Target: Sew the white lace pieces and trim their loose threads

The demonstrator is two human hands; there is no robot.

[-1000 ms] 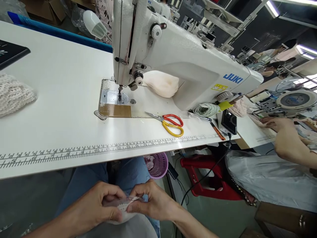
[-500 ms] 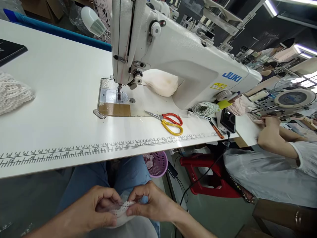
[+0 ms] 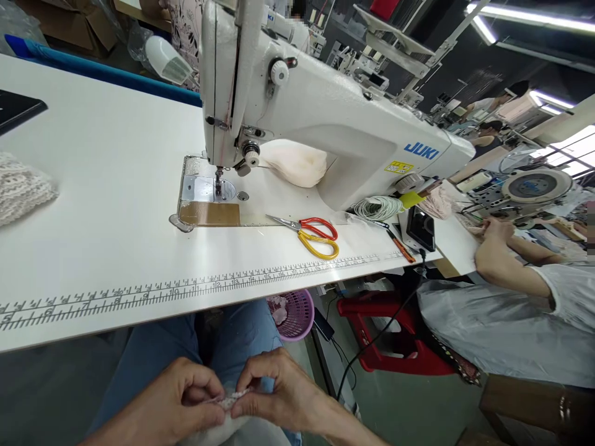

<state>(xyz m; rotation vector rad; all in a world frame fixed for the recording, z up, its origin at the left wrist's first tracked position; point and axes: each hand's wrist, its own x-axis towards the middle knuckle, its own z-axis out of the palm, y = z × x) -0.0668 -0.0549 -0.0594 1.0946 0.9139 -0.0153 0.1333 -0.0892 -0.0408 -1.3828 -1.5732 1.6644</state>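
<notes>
Both my hands work in my lap, below the table's front edge. My left hand (image 3: 181, 402) and my right hand (image 3: 274, 390) pinch a small strip of white lace trim (image 3: 227, 401) between their fingertips, with pale fabric (image 3: 232, 427) bunched beneath it. On the white table (image 3: 116, 186) above stands a white JUKI sewing machine (image 3: 316, 118), its needle and presser foot (image 3: 217, 179) with nothing under them. Two pairs of scissors, red-handled (image 3: 320, 226) and yellow-handled (image 3: 320, 246), lie right of the needle plate.
A cream cloth wad (image 3: 292, 164) sits under the machine arm. White lace (image 3: 21, 189) is heaped at the table's left. A coil of white cord (image 3: 379, 207) and a black device (image 3: 421, 228) lie at the right. Purple basket (image 3: 297, 313) and red stool (image 3: 395, 334) stand below. Another person's arm (image 3: 506, 266) works at the right.
My hands have stayed pinched on the lace, sliding slightly lower in view. The person at the right has drawn their arm back toward their own machine.
</notes>
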